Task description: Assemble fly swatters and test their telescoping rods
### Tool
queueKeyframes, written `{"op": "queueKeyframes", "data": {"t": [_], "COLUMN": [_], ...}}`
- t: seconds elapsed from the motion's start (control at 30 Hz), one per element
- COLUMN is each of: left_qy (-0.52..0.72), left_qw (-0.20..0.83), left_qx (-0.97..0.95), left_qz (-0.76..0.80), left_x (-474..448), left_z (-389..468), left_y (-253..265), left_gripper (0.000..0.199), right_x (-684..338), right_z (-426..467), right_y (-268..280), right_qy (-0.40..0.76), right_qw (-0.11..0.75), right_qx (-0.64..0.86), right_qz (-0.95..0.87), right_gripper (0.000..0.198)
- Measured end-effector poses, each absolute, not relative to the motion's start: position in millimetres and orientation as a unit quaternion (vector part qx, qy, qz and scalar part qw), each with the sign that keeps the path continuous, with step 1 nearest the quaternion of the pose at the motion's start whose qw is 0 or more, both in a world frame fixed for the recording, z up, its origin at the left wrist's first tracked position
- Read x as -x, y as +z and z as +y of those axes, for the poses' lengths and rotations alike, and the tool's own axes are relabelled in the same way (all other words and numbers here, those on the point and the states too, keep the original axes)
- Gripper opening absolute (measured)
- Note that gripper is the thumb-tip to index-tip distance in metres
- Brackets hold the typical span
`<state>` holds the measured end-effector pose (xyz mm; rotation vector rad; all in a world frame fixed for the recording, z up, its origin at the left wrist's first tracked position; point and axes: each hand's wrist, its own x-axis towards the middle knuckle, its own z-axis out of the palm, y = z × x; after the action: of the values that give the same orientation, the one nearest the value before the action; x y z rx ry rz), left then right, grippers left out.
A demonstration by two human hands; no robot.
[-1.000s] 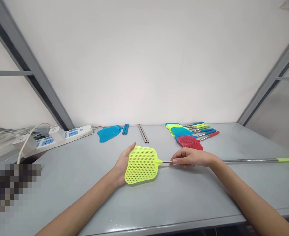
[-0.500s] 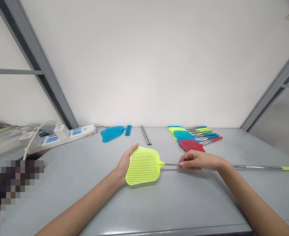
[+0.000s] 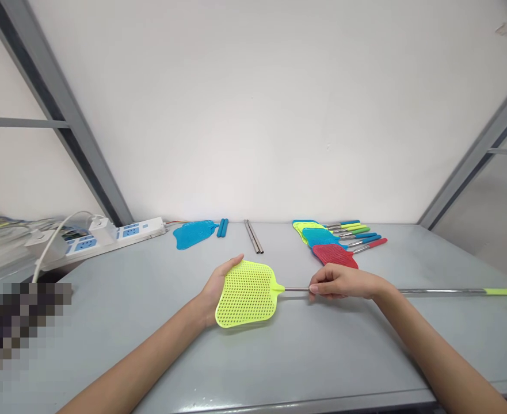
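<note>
A yellow-green fly swatter (image 3: pixel 248 293) with a perforated head lies across in front of me, its long metal rod drawn out to the right and ending in a yellow-green grip (image 3: pixel 501 292). My left hand (image 3: pixel 218 287) is closed on the left edge of the head, thumb on top; its other fingers are hidden behind the head. Thumb and fingers of my right hand (image 3: pixel 339 282) pinch the metal rod (image 3: pixel 295 289) a short way right of the head's neck. Part of the rod is covered by that hand and wrist.
Behind my right hand lie several finished-looking swatters, the nearest a red swatter (image 3: pixel 333 254). Farther left are two metal rods (image 3: pixel 254 237), two blue grips (image 3: pixel 222 227) and blue swatter heads (image 3: pixel 195 234). A white power strip (image 3: pixel 141 230) with plugs and cables runs along the table's (image 3: pixel 149 299) left side.
Both hands and the swatter sit slightly farther left in the picture, as does the whole scene. The grips of both hands look the same.
</note>
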<state>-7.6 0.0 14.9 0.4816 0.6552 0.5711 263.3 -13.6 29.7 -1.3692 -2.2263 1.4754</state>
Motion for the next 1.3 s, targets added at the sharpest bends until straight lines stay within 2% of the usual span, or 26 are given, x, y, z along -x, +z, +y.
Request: {"op": "queueKeyframes", "data": {"t": [0.47, 0.93, 1.3], "left_qy": [0.238, 0.215, 0.213], "left_qw": [0.915, 0.924, 0.933], "left_qx": [-0.234, -0.269, -0.241], "left_qz": [0.226, 0.169, 0.162], "left_x": [6.0, 1.2, 1.0], "left_z": [-3.8, -6.0, -8.4], "left_y": [18.2, 16.8, 21.1], "left_gripper": [0.044, 0.06, 0.051], "right_x": [-262.1, -261.1, -260.4], "right_z": [-14.3, -15.2, -15.4], "right_y": [31.5, 32.8, 32.6], "right_qy": [0.493, 0.495, 0.492], "right_qw": [0.07, 0.064, 0.061], "right_qx": [0.454, 0.447, 0.45], "right_qz": [-0.739, -0.742, -0.743], "right_gripper": [0.039, 0.04, 0.04]}}
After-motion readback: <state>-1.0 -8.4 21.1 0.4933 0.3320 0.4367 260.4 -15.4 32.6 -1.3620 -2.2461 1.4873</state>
